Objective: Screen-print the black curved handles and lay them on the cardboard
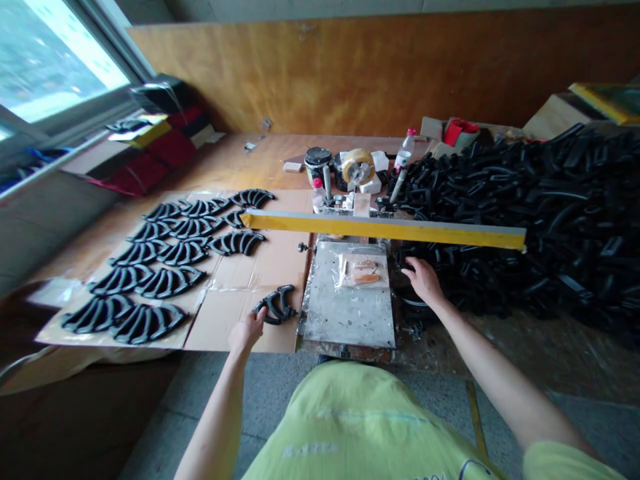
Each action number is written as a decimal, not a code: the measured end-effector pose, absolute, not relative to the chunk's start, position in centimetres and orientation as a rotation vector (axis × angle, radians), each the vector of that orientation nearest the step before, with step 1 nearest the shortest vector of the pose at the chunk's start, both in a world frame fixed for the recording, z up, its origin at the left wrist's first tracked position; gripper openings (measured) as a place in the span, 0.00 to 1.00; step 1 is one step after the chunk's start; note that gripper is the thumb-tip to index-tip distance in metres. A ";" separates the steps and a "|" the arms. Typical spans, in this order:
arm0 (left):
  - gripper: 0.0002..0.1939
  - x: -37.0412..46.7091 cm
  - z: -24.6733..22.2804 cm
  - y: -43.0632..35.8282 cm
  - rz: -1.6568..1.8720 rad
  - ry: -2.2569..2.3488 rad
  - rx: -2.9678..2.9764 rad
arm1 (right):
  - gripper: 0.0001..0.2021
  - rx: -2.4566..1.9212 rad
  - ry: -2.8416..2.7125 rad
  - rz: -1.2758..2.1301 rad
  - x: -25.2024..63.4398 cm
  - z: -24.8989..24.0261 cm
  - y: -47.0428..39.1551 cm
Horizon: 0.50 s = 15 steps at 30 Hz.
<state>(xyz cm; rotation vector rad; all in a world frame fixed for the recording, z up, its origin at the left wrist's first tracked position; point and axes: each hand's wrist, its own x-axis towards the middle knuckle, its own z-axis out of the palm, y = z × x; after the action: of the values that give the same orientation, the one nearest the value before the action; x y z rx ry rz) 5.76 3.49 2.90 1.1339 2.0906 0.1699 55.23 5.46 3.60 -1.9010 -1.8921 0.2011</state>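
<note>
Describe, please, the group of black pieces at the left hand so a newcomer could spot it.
Find the cardboard sheet, left of the grey metal plate. Near its near right corner, a group of curved black pieces lies at the left hand. Unlike the fanned groups farther left, it sits alone, nearest the plate.

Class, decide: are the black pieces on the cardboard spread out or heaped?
Spread out: the black pieces form fan shapes, with bare cardboard showing around them.
</note>
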 end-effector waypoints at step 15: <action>0.30 20.6 19.5 10.8 1.374 1.068 1.108 | 0.19 -1.592 -2.320 0.202 47.5 6.1 7.2</action>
<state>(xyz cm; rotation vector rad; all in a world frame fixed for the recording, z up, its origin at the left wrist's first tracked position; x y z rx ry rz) 20.58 10.77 19.46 1.1081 1.0676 1.3741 47.50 7.16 6.10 -1.5924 -2.3201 0.2022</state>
